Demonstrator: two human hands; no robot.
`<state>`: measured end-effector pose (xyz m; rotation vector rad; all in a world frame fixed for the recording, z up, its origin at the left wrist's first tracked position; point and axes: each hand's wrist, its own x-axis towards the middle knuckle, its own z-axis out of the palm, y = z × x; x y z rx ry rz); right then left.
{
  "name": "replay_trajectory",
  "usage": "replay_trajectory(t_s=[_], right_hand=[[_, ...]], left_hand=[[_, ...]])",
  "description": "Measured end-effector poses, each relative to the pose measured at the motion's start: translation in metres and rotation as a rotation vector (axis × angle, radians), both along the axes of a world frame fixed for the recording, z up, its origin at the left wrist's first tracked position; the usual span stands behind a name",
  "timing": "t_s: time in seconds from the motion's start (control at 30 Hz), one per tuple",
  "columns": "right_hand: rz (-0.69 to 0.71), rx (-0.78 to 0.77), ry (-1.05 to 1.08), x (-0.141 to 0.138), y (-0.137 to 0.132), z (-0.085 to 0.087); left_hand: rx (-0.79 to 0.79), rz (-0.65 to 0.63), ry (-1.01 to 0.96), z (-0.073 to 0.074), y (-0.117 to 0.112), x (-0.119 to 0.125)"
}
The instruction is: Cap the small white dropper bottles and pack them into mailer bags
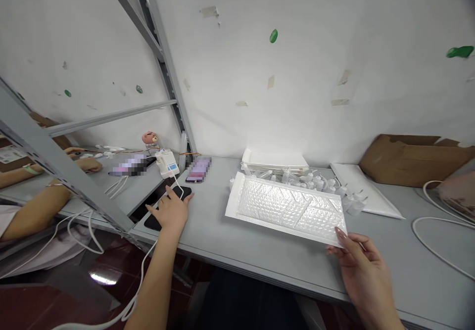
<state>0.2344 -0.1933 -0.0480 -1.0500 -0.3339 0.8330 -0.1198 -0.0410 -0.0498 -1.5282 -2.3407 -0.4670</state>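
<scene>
My right hand pinches the lower right corner of a white bubble mailer between thumb and fingers. The mailer is tilted and held above the grey table. My left hand rests with spread fingers on a black phone at the table's left edge, partly covering it. Just behind the mailer lies a heap of small whitish pieces with thin tips, partly hidden by it. A stack of white mailers sits at the back by the wall.
Another white mailer lies beside a brown cardboard box. A second phone and a white power strip are at the left. Past the metal rack post, another person's arm reaches over the neighbouring table. White cables curve at right.
</scene>
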Motion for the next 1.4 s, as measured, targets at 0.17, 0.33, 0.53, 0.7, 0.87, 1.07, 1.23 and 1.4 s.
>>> replay_trajectory(t_s=[0.17, 0.33, 0.53, 0.7, 0.87, 1.07, 1.23, 1.4], right_hand=[[0.012, 0.0, 0.013, 0.0, 0.0, 0.001], [-0.009, -0.002, 0.006, -0.001, 0.001, 0.002], [-0.014, -0.004, 0.017, 0.0, 0.001, 0.0], [-0.013, -0.007, 0.024, 0.0, 0.0, 0.002], [0.003, 0.001, 0.012, -0.001, 0.001, 0.003], [0.009, 0.01, 0.016, -0.001, 0.001, 0.003], [0.012, 0.016, 0.014, -0.001, 0.0, 0.004], [-0.021, -0.002, 0.065, 0.0, 0.001, 0.004]], left_hand=[[0.234, -0.084, -0.126, 0.004, -0.038, 0.003], [0.331, -0.14, -0.214, -0.001, -0.065, -0.002], [0.252, -0.235, -0.212, -0.003, -0.054, -0.009], [0.171, -0.271, -0.171, -0.001, -0.044, -0.009], [0.133, -0.223, -0.129, -0.001, -0.044, -0.008], [0.119, -0.232, -0.141, -0.002, -0.043, -0.009], [0.205, -0.228, -0.186, 0.0, -0.047, -0.006], [0.361, -0.38, -0.302, 0.002, -0.072, 0.019]])
